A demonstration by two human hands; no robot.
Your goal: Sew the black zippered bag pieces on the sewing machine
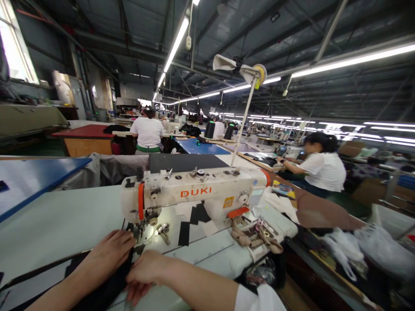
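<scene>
- Left hand lies palm down on black cloth, fingers together and bent, fingertips just beside the presser foot area; I cannot tell whether they pinch.
- Right hand curls its fingers at the cloth's near edge; I cannot confirm a pinch, since the thumb's contact is hidden.
- Between the forearms, the cloth runs from the needle area toward me.
- Judging progress, I would call this mid-work: the cloth is placed at the needle, but not yet clear of it. I see no finished seam, so I cannot tell how much is stitched or left.
- Around it stands the DUKI sewing machine; a small metal attachment sits beside the needle plate, with black scraps farther right.
- Beige fabric strips lie at the machine's right end.
- Beyond, I see thread cones and a seated co-worker to the right.
</scene>
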